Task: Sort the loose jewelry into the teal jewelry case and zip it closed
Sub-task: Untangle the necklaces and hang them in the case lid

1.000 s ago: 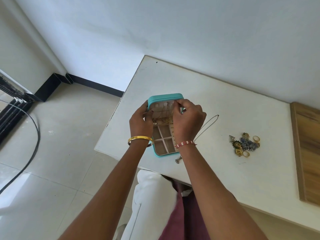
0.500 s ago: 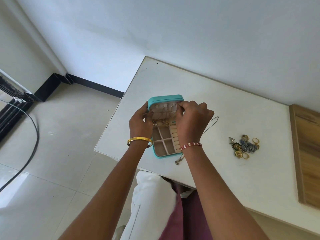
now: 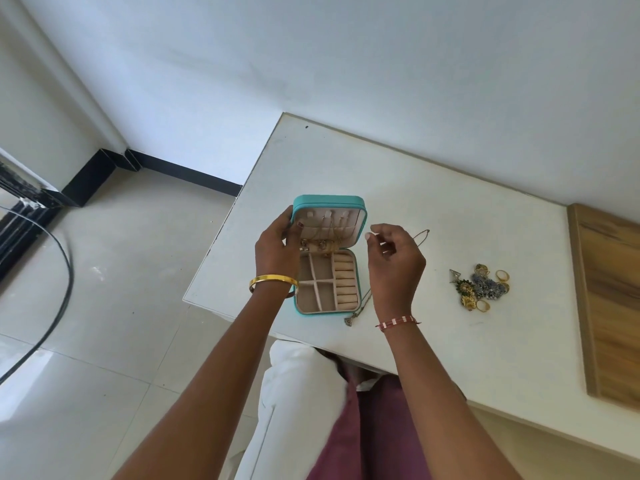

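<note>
The teal jewelry case [image 3: 328, 201] stands open on the white table [image 3: 450, 202], near its left edge, lid upright. Gold chains [image 3: 329, 233] hang inside the lid. The beige tray below shows empty compartments and ring rolls. My left hand [image 3: 277, 249] grips the lid's left edge, thumb inside the lid. My right hand [image 3: 394, 258] hovers just right of the case with fingers loosely curled, holding nothing visible. A thin necklace [image 3: 420, 233] lies on the table behind that hand, its pendant [image 3: 349, 322] by the case's front corner. A heap of rings and earrings [image 3: 481, 287] lies further right.
A wooden board [image 3: 609, 306] lies on the table at the far right. The table meets a white wall at the back. Tiled floor and a black cable [image 3: 65, 271] are to the left. My lap in maroon and white cloth is under the table's front edge.
My right hand has left the lid and drawn back to the right of the case. The lid's inside with its hanging chains now shows. My left hand stays on the lid.
</note>
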Tool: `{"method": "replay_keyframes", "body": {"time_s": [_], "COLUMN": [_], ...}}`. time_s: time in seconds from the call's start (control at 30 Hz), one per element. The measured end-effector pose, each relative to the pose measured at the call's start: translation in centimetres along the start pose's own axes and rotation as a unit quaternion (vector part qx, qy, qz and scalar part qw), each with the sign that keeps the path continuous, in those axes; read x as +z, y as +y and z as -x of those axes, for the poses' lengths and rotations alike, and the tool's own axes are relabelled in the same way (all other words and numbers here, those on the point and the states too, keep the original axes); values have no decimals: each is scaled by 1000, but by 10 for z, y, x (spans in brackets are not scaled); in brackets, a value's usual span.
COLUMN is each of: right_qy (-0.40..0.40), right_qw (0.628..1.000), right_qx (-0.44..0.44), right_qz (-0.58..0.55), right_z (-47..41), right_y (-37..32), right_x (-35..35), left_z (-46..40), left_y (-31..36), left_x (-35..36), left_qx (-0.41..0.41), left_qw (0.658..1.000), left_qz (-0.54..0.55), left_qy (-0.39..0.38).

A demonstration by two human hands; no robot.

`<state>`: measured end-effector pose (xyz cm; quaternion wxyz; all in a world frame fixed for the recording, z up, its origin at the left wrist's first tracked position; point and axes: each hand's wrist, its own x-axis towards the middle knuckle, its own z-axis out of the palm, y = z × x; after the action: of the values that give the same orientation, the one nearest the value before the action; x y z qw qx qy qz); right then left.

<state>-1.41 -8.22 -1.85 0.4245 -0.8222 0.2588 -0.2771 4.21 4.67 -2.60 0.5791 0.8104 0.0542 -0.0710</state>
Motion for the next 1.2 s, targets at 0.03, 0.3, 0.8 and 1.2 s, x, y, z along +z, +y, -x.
{"method": "replay_keyframes", "body": {"time_s": [0.03, 0.3, 0.8, 1.2], "right_qy": [-5, -65, -158, -122], "right_qw": [1000, 994, 949, 921], "right_qx": [22, 84, -81, -145], "right_qz": [-11, 23, 260, 340], "right_z": [1, 12, 10, 14], "right_y": [3, 15, -1, -1], "right_x": [-2, -16, 24, 39], "left_z": [1, 18, 24, 25], "left_y": [-2, -14, -22, -24], "left_x": [0, -3, -3, -4], "left_qx": [-3, -16, -74, -66], "left_qw": [1000, 999, 997, 998], "left_qz": [-6, -31, -26, -24], "left_qy": [-6, -20, -9, -9]}}
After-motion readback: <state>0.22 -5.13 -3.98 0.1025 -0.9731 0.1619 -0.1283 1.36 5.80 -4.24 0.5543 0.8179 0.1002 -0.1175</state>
